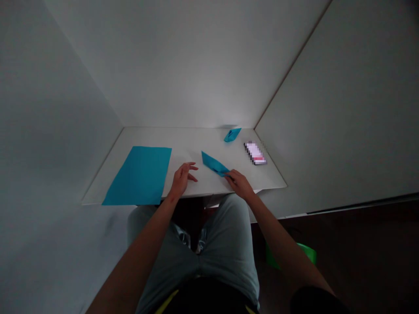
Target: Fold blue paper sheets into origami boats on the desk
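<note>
My right hand (240, 183) pinches the near right end of a folded blue paper boat (213, 164). The boat is long and narrow, and its free pointed end reaches away to the left over the white table. My left hand (185, 176) is just left of the boat, apart from it, with fingers spread and nothing in them. Left of that hand lies a flat blue sheet of paper (140, 174), its near edge overhanging the table's front. A smaller-looking blue paper boat (232, 135) sits at the back right of the table.
A phone (255, 153) with a lit, blurred screen lies on the right of the white table (190, 139). White walls (183, 65) enclose the table at the back and both sides. Something green (307, 253) is on the dark floor at the lower right.
</note>
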### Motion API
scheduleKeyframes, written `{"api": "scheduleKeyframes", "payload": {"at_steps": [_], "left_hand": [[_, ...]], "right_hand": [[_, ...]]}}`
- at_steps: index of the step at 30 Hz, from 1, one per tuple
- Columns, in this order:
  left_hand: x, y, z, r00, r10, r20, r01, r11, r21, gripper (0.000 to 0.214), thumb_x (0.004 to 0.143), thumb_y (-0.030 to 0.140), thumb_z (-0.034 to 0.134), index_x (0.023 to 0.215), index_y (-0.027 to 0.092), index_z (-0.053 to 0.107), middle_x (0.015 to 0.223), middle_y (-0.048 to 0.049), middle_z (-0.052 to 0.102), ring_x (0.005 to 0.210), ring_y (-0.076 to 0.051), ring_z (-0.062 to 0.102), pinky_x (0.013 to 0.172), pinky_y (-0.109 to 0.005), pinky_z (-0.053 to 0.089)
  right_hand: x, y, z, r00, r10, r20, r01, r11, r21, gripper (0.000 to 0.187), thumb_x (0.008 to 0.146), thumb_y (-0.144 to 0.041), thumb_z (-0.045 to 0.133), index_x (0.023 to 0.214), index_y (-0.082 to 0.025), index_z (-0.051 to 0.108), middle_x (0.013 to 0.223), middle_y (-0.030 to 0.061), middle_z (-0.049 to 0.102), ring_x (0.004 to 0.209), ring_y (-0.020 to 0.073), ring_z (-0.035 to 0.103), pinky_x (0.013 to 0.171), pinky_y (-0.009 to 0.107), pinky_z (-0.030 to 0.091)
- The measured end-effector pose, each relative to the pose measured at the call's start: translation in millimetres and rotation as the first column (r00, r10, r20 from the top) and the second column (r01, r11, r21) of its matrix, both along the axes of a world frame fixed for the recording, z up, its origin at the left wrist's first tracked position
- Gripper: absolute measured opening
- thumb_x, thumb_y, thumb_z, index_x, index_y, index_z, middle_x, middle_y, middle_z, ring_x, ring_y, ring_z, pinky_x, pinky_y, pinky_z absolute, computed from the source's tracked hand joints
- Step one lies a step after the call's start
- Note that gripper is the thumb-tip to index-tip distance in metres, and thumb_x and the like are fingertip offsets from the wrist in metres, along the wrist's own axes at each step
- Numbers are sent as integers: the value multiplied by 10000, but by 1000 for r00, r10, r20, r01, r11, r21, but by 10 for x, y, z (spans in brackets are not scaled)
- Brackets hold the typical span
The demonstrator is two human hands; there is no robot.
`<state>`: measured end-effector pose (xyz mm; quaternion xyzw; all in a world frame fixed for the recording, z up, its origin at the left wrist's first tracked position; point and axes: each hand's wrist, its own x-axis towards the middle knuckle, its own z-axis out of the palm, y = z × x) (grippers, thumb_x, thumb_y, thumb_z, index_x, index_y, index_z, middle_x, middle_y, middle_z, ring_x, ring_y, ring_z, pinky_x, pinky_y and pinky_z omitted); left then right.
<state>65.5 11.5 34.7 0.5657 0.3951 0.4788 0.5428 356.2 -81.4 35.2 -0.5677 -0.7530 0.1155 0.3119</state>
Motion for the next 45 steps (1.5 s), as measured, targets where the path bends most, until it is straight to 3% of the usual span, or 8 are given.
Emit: {"api": "scheduleKeyframes", "payload": {"at_steps": [5, 12, 17, 21, 26, 34, 40, 45], "left_hand": [[47, -15, 34, 998, 8, -55, -8, 1000, -7, 730, 898, 862, 594, 1069, 164, 721, 983, -88, 781, 531, -129, 685, 547, -260, 534], [43, -13, 44, 993, -17, -117, 17, 1000, 1, 681, 879, 836, 628, 996, 173, 732, 844, -51, 748, 539, -143, 678, 546, -263, 510], [49, -1, 16, 988, -18, -154, 21, 1000, 18, 576, 916, 744, 634, 962, 178, 726, 820, -36, 737, 549, -141, 675, 559, -261, 507], [60, 1, 17, 987, -11, -161, 13, 1000, 11, 531, 908, 707, 649, 938, 181, 722, 802, -29, 728, 545, -139, 667, 551, -260, 502], [50, -8, 40, 988, -21, -153, 23, 1000, 10, 488, 908, 672, 657, 920, 188, 715, 789, -24, 722, 550, -139, 661, 558, -261, 499], [55, -79, 53, 986, 20, -166, -7, 997, 80, 469, 919, 655, 665, 1027, 201, 719, 853, -53, 756, 733, -187, 707, 660, -299, 561], [-816, -285, 259, 856, 178, -485, 78, 883, 462, 371, 983, 560, 689, 1168, 245, 760, 1207, -106, 785, 1205, -295, 705, 1140, -485, 495], [-1946, -489, 88, 558, 341, -756, 111, 872, 476, 986, 753, 683, 878, 1563, 204, 582, 1678, -211, 491, 1589, -477, 390, 1278, -651, 315]], "right_hand": [[265, 151, 42, 958, -282, 41, 282, 959, 4, 388, 1076, -296, 521, 1409, -178, 680, 1152, 132, 694, 808, 212, 691, 867, 361, 598], [554, 832, 175, 867, -477, 142, 494, 858, -137, 361, 1055, -220, 535, 1358, -120, 704, 1092, 162, 799, 882, 252, 754, 936, 366, 584], [698, 1315, 221, 814, -574, 93, 577, 778, -248, 356, 1049, -225, 551, 1363, -142, 697, 995, 110, 820, 775, 210, 754, 853, 330, 595], [762, 1510, 188, 836, -544, 66, 542, 803, -249, 567, 983, -162, 585, 1542, -72, 568, 1143, 184, 795, 955, 270, 754, 982, 424, 576], [642, 1387, 37, 864, -498, -77, 489, 865, -111, 642, 884, -140, 628, 1521, -83, 572, 1300, 222, 695, 1002, 286, 695, 1042, 499, 551], [-54, 776, -285, 867, -359, -346, 353, 932, -81, 509, 935, -359, 599, 1410, -178, 591, 1092, 82, 685, 690, 171, 592, 734, 352, 573], [-249, 558, -168, 913, -251, -323, 224, 967, -118, 437, 919, -455, 609, 1255, -184, 675, 951, 54, 694, 669, 177, 572, 698, 344, 526], [-258, 577, -122, 923, -255, -287, 219, 964, -152, 437, 912, -531, 608, 1177, -198, 708, 879, 53, 703, 652, 190, 577, 678, 352, 512]]}}
